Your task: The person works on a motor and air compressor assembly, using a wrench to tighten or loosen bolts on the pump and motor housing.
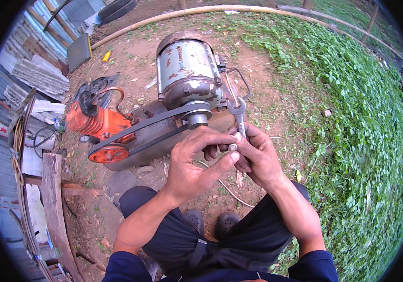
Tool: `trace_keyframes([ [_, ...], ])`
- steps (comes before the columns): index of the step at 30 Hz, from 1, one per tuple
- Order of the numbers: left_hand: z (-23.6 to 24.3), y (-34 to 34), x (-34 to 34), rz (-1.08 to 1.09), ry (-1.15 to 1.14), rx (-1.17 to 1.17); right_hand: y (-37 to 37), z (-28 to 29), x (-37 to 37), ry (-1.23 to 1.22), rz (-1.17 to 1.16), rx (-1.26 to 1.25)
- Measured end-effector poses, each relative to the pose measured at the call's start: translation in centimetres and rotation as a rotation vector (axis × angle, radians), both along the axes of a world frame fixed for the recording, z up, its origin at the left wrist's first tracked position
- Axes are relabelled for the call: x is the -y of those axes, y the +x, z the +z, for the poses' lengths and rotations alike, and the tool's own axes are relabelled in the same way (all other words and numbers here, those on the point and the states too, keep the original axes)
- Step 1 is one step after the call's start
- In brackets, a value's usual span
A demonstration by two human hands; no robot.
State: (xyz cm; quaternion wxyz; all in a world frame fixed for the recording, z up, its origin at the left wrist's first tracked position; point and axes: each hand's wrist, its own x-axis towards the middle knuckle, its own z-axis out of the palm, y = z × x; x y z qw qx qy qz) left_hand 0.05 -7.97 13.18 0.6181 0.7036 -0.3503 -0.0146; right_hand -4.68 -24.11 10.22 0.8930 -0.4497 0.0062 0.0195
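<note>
My right hand (261,160) is closed around an open-end wrench (240,123), whose jaw points up and away from me. My left hand (194,162) meets it in front of my chest, thumb and index finger pinching a small round metal fastener (233,147). Whether it is a nut or a bolt end, I cannot tell. The fingertips of both hands almost touch around it. Just beyond stands a worn grey electric motor (185,70) with a metal pulley (197,114). A black belt (145,124) runs from there to the red flywheel (109,153) of an orange compressor head (99,120).
Motor and compressor sit on a long dark tank (164,145). A wooden plank (52,188) and corrugated sheets (4,164) line the left side. Green plants (352,141) cover the ground at right. A bamboo pole (173,15) curves across the back. A thin pale cable (232,191) lies between my feet and the tank.
</note>
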Motion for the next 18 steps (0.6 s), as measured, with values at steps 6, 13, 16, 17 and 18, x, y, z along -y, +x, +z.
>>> trace_keyframes([
  [6,1.2,-2.1,-2.0,0.135,0.085,-0.033,0.3,0.5,-1.9,-0.034,0.047,-0.028],
  [13,1.0,-4.0,-5.2,0.314,0.132,-0.089,0.4,1.2,-5.8,-0.342,0.087,-0.089],
  [16,1.4,-5.0,-6.5,0.362,0.141,-0.260,0.8,0.5,-7.4,-0.359,0.109,-0.044],
  [17,1.1,-5.2,-7.0,0.386,0.167,-0.256,0.9,0.0,-8.0,-0.356,0.118,-0.023],
  [18,1.0,-5.5,-7.4,0.410,0.170,-0.269,1.2,-0.5,-8.7,-0.352,0.127,-0.001],
])
